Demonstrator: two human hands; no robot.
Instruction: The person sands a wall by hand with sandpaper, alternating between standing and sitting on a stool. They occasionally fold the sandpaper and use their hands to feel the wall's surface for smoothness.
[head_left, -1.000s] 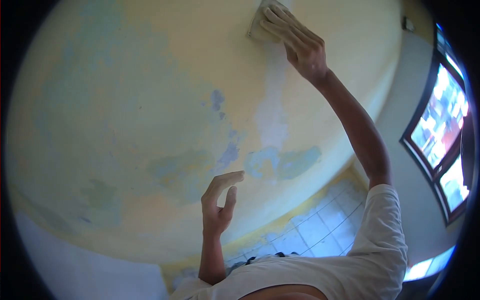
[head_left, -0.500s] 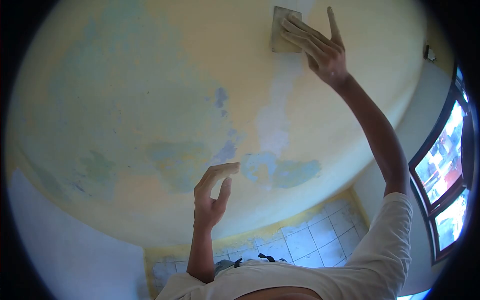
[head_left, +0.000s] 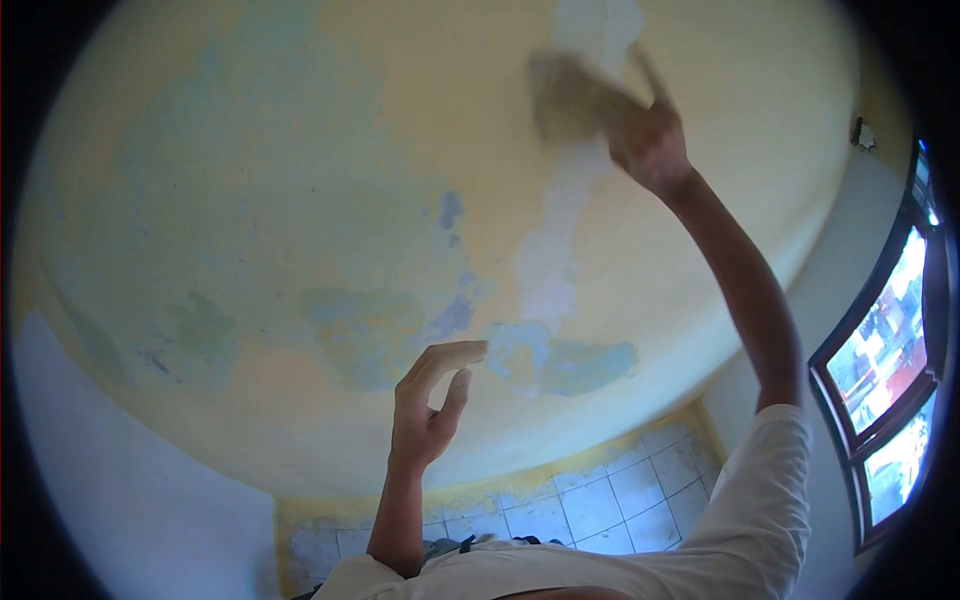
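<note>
Right hand (head_left: 645, 125) raised high at upper right, fingers (head_left: 590, 95) stretched flat and pressing a pad (head_left: 562, 90) against the wall (head_left: 300, 180); blurred, so the finer grip cannot be told. Left hand (head_left: 428, 410) lower at centre, empty, fingers loosely curled and apart, just off the wall. Pad tan, rectangular, smeared, lying on a pale streak (head_left: 548, 250) amid yellow paint with blue patches.

The right hand (head_left: 640, 125) is raised high on a nearly straight arm, its fingers blurred and stretched forward, flat, with the palm turned away. The left hand (head_left: 428, 405) is held lower, with the forearm upright and the elbow bent; its fingers curl loosely forward, thumb apart from them, and it grips nothing.
</note>
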